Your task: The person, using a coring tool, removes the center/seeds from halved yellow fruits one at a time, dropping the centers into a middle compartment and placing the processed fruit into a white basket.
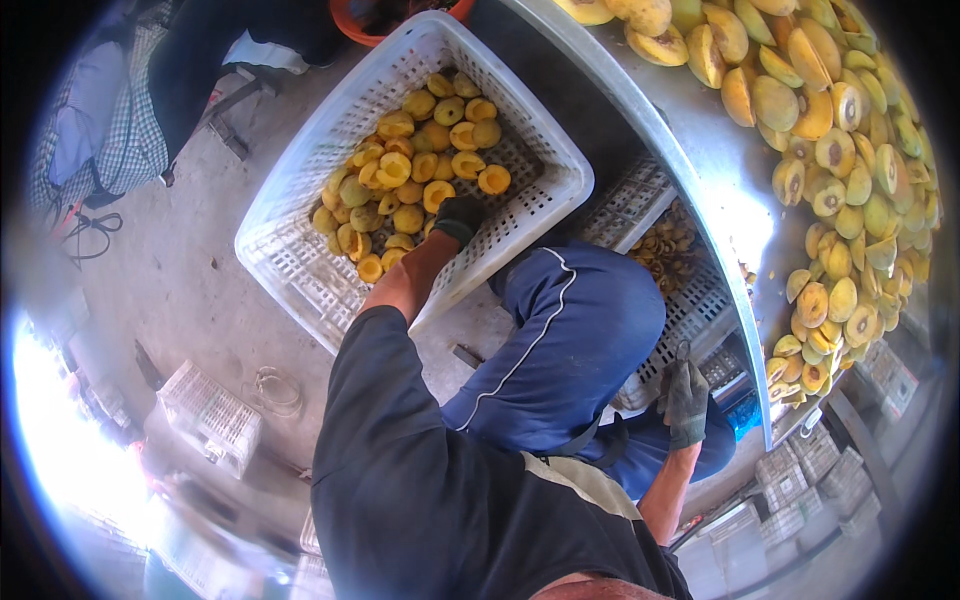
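Observation:
My left hand (461, 217), in a dark glove, reaches down into a white plastic crate (300, 157) beside several halved yellow fruits (394, 169), many with hollow centres. Its fingers are partly hidden, so whether it holds anything cannot be told. My right hand (684, 401), in a grey glove, is near my right knee, closed around a small tool with a metal loop (682, 349) at its tip. To the right, a metal-edged table (701, 180) bears a big heap of halved yellow-green fruits (840, 150), some with stones still in them.
Under the table edge, a crate (694, 319) holds brown scraps. An orange tub (352, 26) stands beyond the white crate. Another person (112, 112) is at upper left. An upturned crate (210, 412) and a coiled cord (277, 391) lie on the floor; stacked crates (799, 465) stand at lower right.

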`<state>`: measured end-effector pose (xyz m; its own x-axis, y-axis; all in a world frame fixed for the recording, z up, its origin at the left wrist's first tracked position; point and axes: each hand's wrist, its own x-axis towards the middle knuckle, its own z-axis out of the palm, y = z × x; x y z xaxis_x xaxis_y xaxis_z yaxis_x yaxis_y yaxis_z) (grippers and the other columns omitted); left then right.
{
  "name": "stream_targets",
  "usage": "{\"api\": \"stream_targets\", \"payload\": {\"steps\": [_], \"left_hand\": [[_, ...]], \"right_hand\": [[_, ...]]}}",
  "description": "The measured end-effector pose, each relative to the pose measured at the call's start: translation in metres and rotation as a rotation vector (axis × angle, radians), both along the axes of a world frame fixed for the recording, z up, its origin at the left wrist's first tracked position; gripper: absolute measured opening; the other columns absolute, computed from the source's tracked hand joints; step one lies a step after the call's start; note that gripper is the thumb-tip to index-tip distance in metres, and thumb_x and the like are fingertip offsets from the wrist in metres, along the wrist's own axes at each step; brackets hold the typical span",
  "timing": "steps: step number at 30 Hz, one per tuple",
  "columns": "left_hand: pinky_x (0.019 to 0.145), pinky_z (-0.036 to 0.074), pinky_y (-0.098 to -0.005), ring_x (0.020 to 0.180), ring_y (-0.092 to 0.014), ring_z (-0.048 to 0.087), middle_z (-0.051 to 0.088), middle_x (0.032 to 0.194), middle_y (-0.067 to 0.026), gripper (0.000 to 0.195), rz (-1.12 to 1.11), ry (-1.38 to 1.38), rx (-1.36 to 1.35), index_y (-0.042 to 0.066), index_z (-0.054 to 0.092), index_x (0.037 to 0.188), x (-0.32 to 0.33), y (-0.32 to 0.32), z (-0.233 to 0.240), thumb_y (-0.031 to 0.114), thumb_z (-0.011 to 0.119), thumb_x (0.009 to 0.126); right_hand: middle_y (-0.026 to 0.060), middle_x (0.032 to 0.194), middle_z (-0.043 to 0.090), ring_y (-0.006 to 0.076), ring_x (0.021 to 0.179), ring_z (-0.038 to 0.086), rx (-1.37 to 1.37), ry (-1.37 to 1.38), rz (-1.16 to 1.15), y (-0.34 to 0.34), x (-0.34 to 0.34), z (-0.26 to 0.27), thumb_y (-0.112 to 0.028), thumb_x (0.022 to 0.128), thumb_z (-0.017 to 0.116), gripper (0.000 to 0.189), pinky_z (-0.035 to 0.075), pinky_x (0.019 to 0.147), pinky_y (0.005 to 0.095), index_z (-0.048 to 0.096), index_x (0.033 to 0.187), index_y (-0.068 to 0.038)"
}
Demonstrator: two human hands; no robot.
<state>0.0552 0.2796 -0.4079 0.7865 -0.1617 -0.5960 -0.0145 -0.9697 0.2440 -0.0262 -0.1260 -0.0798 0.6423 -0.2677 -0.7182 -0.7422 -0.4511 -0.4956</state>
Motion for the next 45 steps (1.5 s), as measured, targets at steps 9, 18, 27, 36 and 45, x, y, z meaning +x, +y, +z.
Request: {"api": "stream_targets", "payload": {"steps": [9, 18, 27, 36, 45], "left_hand": [[0.072, 0.056, -0.0418, 0.087, -0.03, 0.072, 0.074, 0.097, -0.012, 0.023, -0.055, -0.066, -0.006, 0.011, 0.075, 0.101, -0.004, 0.049, -0.033, 0.025, 0.059, 0.092], [0.057, 0.051, -0.0349, 0.07, -0.019, 0.066, 0.069, 0.087, -0.0063, 0.017, 1.402, 0.382, -0.943, 0.012, 0.068, 0.098, -0.025, 0.036, 0.039, 0.028, 0.065, 0.093], [0.071, 0.054, -0.0389, 0.083, -0.026, 0.071, 0.075, 0.093, -0.0129, 0.026, 0.927, 0.01, -0.803, 0.012, 0.071, 0.11, -0.001, 0.041, 0.176, 0.029, 0.064, 0.092], [0.073, 0.056, -0.0304, 0.078, -0.015, 0.072, 0.077, 0.086, -0.0092, 0.018, 0.691, -0.545, -0.692, 0.006, 0.078, 0.101, 0.015, 0.07, 0.22, 0.016, 0.071, 0.087], [0.081, 0.056, -0.0434, 0.092, -0.031, 0.072, 0.076, 0.098, -0.0138, 0.034, 0.129, -0.234, 0.056, 0.009, 0.078, 0.098, 0.031, 0.039, 0.15, 0.037, 0.061, 0.09]], "right_hand": [[0.0011, 0.064, 0.055, 0.011, 0.051, 0.05, -0.001, -0.03, 0.039, 0.007, -0.006, 0.0, -0.033, 0.105, 0.051, 0.037, 0.039, 0.047, 0.0286, 0.062, 0.088, -0.001], [0.0008, 0.064, 0.054, 0.0095, 0.048, 0.049, -0.013, -0.156, 0.003, -0.004, -0.038, 0.025, -0.036, 0.105, 0.052, 0.04, 0.037, 0.042, 0.0261, 0.062, 0.089, -0.001], [-0.0017, 0.059, 0.051, 0.0065, 0.04, 0.044, 0.107, -0.283, -0.18, -0.013, -0.063, 0.055, -0.039, 0.105, 0.051, 0.04, 0.033, 0.036, 0.0227, 0.062, 0.09, -0.004], [-0.0029, 0.062, 0.052, 0.005, 0.04, 0.044, 0.192, -0.487, -0.143, -0.017, -0.087, 0.058, -0.035, 0.106, 0.051, 0.036, 0.034, 0.037, 0.023, 0.062, 0.088, -0.006], [-0.0032, 0.062, 0.052, 0.0041, 0.046, 0.045, 0.279, -0.483, -0.189, -0.012, -0.084, 0.051, -0.032, 0.105, 0.054, 0.033, 0.034, 0.042, 0.0219, 0.064, 0.088, -0.005]]}}
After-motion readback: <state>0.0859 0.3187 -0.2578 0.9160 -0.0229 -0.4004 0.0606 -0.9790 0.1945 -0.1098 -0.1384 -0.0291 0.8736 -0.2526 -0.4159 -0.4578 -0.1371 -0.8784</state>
